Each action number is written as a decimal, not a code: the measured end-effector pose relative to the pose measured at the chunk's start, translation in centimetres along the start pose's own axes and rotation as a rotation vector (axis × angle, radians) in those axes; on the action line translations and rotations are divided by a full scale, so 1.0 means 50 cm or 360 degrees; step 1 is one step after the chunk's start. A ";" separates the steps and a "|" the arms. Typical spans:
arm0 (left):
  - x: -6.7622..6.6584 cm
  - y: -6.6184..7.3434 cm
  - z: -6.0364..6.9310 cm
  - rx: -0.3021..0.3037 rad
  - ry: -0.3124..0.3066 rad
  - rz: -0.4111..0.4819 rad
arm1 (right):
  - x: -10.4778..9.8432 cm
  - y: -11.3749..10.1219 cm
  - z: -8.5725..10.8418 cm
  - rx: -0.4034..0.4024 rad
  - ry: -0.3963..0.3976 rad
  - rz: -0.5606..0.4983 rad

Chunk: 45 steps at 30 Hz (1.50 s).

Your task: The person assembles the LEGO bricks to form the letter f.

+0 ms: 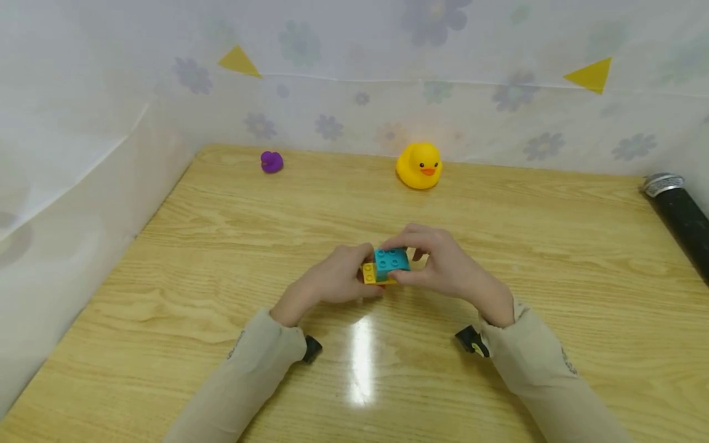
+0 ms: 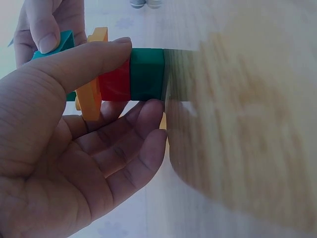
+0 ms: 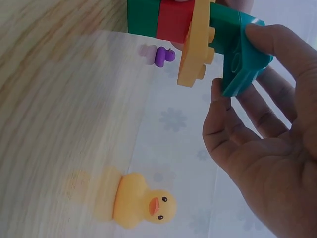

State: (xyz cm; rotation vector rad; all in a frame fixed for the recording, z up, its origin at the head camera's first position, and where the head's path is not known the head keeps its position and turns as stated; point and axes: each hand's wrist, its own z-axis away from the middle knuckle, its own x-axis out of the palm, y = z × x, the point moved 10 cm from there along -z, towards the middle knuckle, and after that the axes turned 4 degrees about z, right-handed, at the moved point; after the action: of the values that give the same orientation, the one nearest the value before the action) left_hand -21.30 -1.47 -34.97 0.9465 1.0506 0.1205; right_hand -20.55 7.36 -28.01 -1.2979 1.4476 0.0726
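Observation:
Near the middle of the table, a small stack of toy building blocks stands between both hands. From the bottom it has a green block (image 2: 147,74), a red block (image 2: 115,85), a yellow studded plate (image 3: 194,54) and another green block (image 3: 224,29). A teal block (image 1: 392,260) with an overhanging side tops it; whether it is fully pressed on, I cannot tell. My left hand (image 1: 340,275) grips the lower blocks between thumb and curled fingers. My right hand (image 1: 443,264) pinches the teal block from the right, its thumb at the near side.
At the table's back edge sit a purple duck (image 1: 272,162) and a larger yellow duck (image 1: 419,166). A black cylinder with a silver end (image 1: 678,215) lies at the right edge. White flowered cloth (image 1: 343,117) hangs behind the wooden table (image 1: 194,246).

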 end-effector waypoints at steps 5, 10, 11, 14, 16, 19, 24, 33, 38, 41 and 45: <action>-0.001 0.002 -0.001 0.0004 0.0004 0.0000 | 0.004 0.006 0.001 0.0042 -0.0017 -0.0059; 0.000 0.004 -0.002 0.0019 0.0006 0.0012 | 0.009 0.012 0.003 0.0084 -0.0024 -0.0075; 0.001 0.004 -0.003 0.0024 0.0005 0.0018 | 0.008 0.012 0.003 0.0090 -0.0017 -0.0073; -0.001 0.007 -0.004 0.0060 0.0018 0.0038 | 0.007 0.016 0.003 0.0123 -0.0002 -0.0076; -0.003 0.008 -0.004 0.0073 0.0030 0.0032 | 0.007 0.021 0.004 0.0164 -0.0009 -0.0082; -0.005 0.009 -0.004 0.0077 0.0045 0.0015 | 0.014 0.036 0.005 0.0260 -0.0057 -0.0095; -0.008 0.008 -0.003 0.0075 0.0071 0.0009 | 0.024 0.069 0.015 0.0408 -0.0141 -0.0092; -0.012 0.004 -0.001 0.0065 0.0098 0.0087 | 0.038 0.093 0.018 0.0490 -0.0250 -0.0170; -0.015 0.002 -0.001 0.0026 0.0118 0.0202 | 0.033 0.102 0.020 0.0537 -0.0202 -0.0188; -0.025 0.001 -0.001 0.0001 0.0177 0.0260 | 0.032 0.109 0.023 0.0575 -0.0177 -0.0186; -0.042 0.006 0.001 0.0034 0.0261 0.0307 | 0.031 0.115 0.026 0.0636 -0.0151 -0.0177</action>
State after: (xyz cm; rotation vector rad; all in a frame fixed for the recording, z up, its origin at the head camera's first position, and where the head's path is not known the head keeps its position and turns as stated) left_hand -22.27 -2.36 -33.33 1.0704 1.1107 0.3518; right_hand -23.45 9.46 -32.96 -1.0277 1.2305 -0.2167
